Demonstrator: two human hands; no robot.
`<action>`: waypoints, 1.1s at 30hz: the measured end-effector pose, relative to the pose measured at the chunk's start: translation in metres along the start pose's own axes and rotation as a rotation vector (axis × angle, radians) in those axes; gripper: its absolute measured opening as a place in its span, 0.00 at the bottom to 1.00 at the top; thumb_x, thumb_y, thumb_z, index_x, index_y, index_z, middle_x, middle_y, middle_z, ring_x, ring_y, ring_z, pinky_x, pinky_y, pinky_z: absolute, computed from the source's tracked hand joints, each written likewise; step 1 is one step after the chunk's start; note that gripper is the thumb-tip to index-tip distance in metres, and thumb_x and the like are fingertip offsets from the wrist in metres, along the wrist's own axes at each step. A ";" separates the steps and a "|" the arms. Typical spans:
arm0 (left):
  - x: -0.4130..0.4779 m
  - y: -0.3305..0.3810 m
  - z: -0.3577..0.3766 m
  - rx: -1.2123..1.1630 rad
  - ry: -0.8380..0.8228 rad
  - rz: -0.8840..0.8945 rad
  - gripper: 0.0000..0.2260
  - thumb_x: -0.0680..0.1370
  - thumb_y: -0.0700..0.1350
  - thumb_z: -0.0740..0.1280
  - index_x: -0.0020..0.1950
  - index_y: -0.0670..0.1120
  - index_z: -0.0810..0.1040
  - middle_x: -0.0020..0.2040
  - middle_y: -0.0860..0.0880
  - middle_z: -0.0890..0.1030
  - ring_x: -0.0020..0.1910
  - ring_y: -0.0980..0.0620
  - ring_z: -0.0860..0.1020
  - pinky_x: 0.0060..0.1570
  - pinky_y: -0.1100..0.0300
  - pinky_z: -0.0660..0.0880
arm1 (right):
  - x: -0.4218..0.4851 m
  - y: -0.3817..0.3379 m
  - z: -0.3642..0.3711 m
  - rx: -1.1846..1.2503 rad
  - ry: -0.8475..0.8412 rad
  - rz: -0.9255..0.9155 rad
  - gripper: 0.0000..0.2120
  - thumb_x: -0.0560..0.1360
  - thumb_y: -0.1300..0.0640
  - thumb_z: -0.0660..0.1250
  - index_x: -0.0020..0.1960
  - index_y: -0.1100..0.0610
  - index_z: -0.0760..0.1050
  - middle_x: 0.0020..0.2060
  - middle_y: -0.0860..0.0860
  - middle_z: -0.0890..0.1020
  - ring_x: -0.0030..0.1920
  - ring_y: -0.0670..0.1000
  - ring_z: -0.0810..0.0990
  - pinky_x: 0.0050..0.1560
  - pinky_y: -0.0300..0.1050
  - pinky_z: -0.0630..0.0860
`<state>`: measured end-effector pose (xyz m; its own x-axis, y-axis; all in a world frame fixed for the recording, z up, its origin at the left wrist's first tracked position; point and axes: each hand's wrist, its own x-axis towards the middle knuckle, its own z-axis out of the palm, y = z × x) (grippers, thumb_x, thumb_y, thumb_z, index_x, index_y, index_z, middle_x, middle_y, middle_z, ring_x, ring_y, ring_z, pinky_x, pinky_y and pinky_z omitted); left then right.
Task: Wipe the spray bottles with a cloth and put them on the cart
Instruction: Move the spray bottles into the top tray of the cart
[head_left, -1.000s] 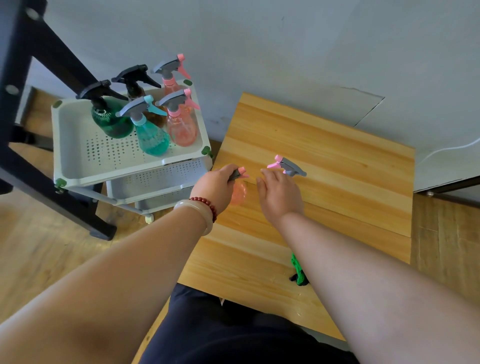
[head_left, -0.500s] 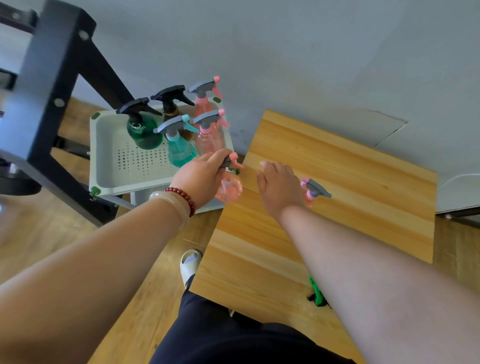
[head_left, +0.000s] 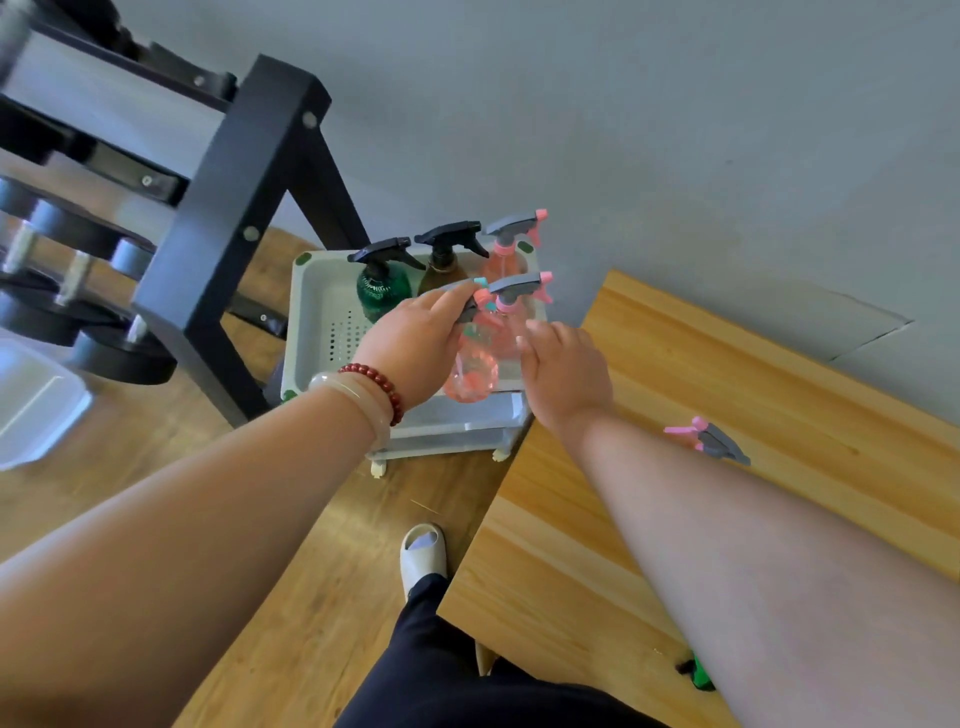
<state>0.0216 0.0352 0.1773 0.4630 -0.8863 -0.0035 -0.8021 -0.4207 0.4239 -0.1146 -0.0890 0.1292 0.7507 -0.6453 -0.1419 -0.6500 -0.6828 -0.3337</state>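
Well, the left hand (head_left: 415, 343) had its fingers curled round the neck of a small clear pink plastic spray bottle (head_left: 470, 376), holding it upright over the near edge of the pale grey plastic cart (head_left: 306, 322). The right hand (head_left: 569, 376) hung just beside it, fingers loosely straight and slightly apart, gripping nothing; whether they touched the bottle I could not tell. In the cart's top tray stood a dark green bottle (head_left: 382, 291), a brown bottle (head_left: 444, 273), a rear pink bottle (head_left: 506, 260) and a front pink bottle (head_left: 519, 317). Another pink sprayer (head_left: 709, 441) was on the light wooden table (head_left: 753, 374), mostly behind the right forearm.
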 end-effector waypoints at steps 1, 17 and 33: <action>-0.001 -0.008 -0.003 0.007 0.011 -0.010 0.19 0.84 0.43 0.58 0.76 0.49 0.64 0.61 0.45 0.78 0.54 0.44 0.78 0.52 0.49 0.77 | 0.003 -0.006 0.002 0.006 0.002 -0.015 0.19 0.85 0.50 0.51 0.69 0.57 0.70 0.62 0.55 0.77 0.62 0.59 0.72 0.61 0.51 0.68; 0.019 -0.105 -0.005 0.019 -0.068 -0.158 0.19 0.82 0.39 0.62 0.73 0.48 0.66 0.59 0.44 0.78 0.55 0.45 0.77 0.55 0.52 0.77 | 0.033 -0.067 0.044 -0.046 -0.055 -0.045 0.20 0.85 0.50 0.51 0.70 0.58 0.70 0.66 0.55 0.75 0.69 0.57 0.69 0.71 0.51 0.63; 0.036 -0.126 0.013 0.129 -0.236 -0.071 0.32 0.80 0.36 0.65 0.80 0.51 0.56 0.66 0.44 0.74 0.62 0.43 0.74 0.60 0.51 0.75 | 0.041 -0.074 0.060 -0.011 -0.034 0.033 0.21 0.84 0.49 0.53 0.72 0.57 0.69 0.68 0.55 0.74 0.69 0.57 0.69 0.65 0.53 0.69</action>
<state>0.1347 0.0534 0.1120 0.4312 -0.8679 -0.2465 -0.8191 -0.4911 0.2964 -0.0286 -0.0439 0.0925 0.7323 -0.6556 -0.1841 -0.6755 -0.6653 -0.3178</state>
